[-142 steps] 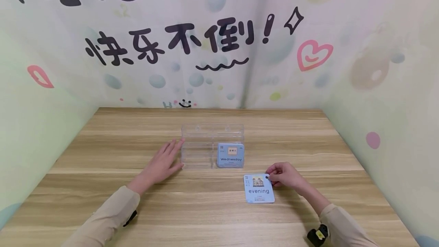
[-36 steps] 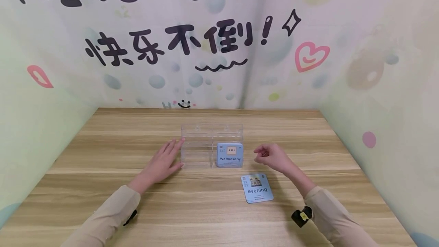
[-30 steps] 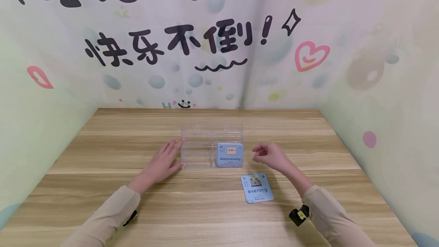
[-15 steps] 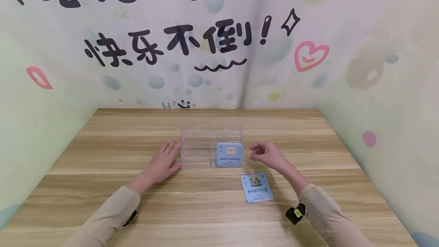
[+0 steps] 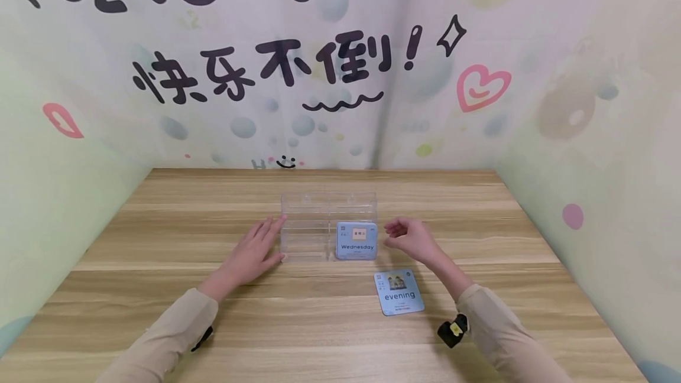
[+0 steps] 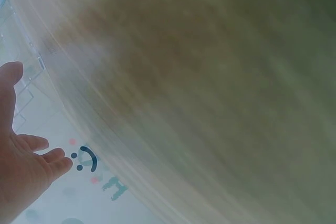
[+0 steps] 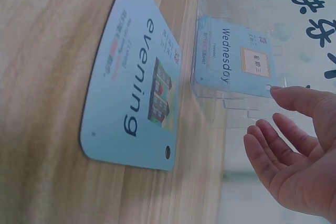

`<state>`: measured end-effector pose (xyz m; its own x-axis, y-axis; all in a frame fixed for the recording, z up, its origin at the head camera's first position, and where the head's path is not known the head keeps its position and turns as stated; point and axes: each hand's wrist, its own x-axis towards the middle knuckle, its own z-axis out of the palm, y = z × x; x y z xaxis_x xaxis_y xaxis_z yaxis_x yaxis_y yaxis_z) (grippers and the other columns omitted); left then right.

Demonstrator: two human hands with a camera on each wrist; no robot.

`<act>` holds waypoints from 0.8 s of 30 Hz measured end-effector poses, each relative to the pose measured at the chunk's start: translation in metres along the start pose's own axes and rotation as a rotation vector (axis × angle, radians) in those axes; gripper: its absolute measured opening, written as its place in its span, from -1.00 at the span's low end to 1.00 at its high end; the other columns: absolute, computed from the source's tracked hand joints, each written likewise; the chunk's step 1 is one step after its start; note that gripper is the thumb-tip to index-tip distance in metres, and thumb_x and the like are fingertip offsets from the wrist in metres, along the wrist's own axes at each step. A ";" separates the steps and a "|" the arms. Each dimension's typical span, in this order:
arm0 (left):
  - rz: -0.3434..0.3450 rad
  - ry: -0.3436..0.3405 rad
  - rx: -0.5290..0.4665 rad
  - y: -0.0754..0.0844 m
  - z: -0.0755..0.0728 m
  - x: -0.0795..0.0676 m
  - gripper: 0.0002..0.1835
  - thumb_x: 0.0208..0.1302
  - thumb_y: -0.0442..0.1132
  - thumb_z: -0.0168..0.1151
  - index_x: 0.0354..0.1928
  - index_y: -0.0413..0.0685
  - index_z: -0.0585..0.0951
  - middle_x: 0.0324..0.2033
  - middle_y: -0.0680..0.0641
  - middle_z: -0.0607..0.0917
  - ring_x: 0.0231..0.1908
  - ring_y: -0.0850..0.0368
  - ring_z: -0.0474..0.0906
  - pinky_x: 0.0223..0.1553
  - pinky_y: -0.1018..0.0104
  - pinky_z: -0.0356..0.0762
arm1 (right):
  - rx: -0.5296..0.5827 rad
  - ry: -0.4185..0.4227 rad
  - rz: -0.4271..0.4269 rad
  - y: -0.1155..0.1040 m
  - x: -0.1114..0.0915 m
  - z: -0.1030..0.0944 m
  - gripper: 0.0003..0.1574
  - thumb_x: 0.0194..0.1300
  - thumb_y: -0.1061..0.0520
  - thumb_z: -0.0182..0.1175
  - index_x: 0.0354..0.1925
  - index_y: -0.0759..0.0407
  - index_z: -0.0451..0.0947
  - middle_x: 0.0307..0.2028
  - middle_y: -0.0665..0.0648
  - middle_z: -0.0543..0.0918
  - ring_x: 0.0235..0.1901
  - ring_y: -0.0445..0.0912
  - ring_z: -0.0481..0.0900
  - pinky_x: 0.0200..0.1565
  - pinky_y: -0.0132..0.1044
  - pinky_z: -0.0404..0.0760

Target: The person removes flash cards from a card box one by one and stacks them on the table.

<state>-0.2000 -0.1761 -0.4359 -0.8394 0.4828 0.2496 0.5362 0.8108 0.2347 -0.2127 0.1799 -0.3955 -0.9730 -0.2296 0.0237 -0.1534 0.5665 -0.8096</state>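
Observation:
A clear plastic holder with compartments (image 5: pixel 306 228) stands mid-table. My left hand (image 5: pixel 250 255) is at its left side, fingers spread and straight, fingertips and thumb right at the edge; the left wrist view shows the palm (image 6: pixel 23 169) beside the clear edges. A blue "Wednesday" card (image 5: pixel 356 241) stands in the holder's lower right compartment. Just right of it, my right hand (image 5: pixel 415 241) hovers with thumb and bent fingers apart and nothing between them. In the right wrist view the thumb (image 7: pixel 296 98) overlaps the card's corner. A blue "evening" card (image 5: pixel 399 292) lies flat on the table in front.
The wooden table (image 5: pixel 298 336) ends at a printed cloth backdrop (image 5: pixel 266 129), with walls of the same cloth left and right. A black wrist camera (image 5: pixel 453 330) sits on my right sleeve.
My right hand has let go of the "evening" card's upper right corner, moved up and crept left toward the holder, its fingers loosening. The card is slightly turned. The left hand has not moved.

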 end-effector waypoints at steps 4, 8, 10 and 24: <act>0.004 0.007 0.001 -0.001 0.001 0.000 -0.13 0.19 -0.05 0.19 0.41 -0.08 -0.06 0.28 -0.39 0.19 0.24 -0.34 0.14 0.23 -0.17 0.12 | 0.012 0.022 -0.013 0.001 0.002 0.004 -0.62 0.03 0.32 0.26 -0.14 0.47 0.49 -0.22 0.37 0.60 -0.28 -0.02 0.56 -0.22 -0.27 0.57; 0.003 0.006 0.000 -0.001 0.001 0.000 -0.13 0.20 -0.05 0.19 0.41 -0.07 -0.07 0.28 -0.39 0.19 0.24 -0.33 0.13 0.23 -0.17 0.12 | 0.019 0.042 -0.019 0.003 0.005 0.007 -0.62 0.03 0.30 0.28 -0.14 0.45 0.50 -0.23 0.34 0.61 -0.28 -0.03 0.57 -0.23 -0.30 0.58; 0.002 0.003 -0.003 -0.001 0.001 0.000 -0.13 0.20 -0.05 0.18 0.41 -0.07 -0.07 0.28 -0.39 0.19 0.25 -0.33 0.13 0.24 -0.17 0.11 | 0.031 0.055 -0.023 0.004 0.006 0.009 -0.62 0.03 0.30 0.29 -0.15 0.44 0.50 -0.25 0.31 0.62 -0.29 -0.02 0.57 -0.23 -0.31 0.58; -0.005 -0.009 -0.005 0.000 -0.001 0.000 -0.14 0.21 -0.04 0.17 0.41 -0.07 -0.08 0.29 -0.36 0.19 0.26 -0.32 0.12 0.24 -0.16 0.11 | 0.101 0.115 -0.084 0.001 0.011 0.020 -0.66 -0.01 0.36 0.30 -0.20 0.45 0.52 -0.34 0.31 0.63 -0.35 -0.05 0.58 -0.28 -0.44 0.55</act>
<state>-0.1995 -0.1769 -0.4348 -0.8431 0.4815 0.2395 0.5321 0.8117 0.2411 -0.2201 0.1622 -0.4082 -0.9716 -0.1778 0.1560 -0.2227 0.4652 -0.8567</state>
